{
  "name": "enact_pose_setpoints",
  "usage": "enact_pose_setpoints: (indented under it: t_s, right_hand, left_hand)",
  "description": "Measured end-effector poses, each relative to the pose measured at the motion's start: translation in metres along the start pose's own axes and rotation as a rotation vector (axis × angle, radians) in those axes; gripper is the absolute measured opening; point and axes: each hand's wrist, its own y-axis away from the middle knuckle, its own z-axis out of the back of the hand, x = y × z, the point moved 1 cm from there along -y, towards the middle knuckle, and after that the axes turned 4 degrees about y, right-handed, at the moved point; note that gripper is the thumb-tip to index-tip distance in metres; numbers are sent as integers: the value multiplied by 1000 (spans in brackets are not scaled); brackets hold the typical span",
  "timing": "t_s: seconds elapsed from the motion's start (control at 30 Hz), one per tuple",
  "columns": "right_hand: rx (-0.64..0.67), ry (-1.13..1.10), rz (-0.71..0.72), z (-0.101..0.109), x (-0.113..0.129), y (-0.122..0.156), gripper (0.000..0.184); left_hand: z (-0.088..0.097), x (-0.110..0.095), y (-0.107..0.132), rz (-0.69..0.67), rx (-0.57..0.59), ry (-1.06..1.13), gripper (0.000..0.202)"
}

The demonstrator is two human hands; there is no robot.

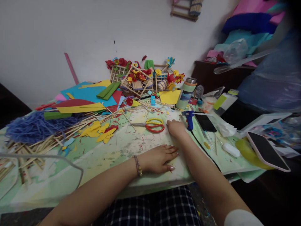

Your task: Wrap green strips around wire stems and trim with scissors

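Cluttered table [98, 157], scissors [146, 125] near hands [176, 128]

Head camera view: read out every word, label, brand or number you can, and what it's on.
No text is readable.
Green flask: any lettering on its picture band is too blurred.
White bottle: label print, if any, too small.
Black phone and pale-cased phone: nothing legible.
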Motion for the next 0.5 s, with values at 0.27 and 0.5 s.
enact_pose_setpoints:
  t_s: [0.27,0.5]
  right_hand:
    - [49,-72,-70,-6,-11,-14,34]
    - [37,-161,-152,-13,-19,-23,37]
  left_hand:
    - [-2,1,0,16,25,-37,59]
    - [-1,0,0,18,27,-49,59]
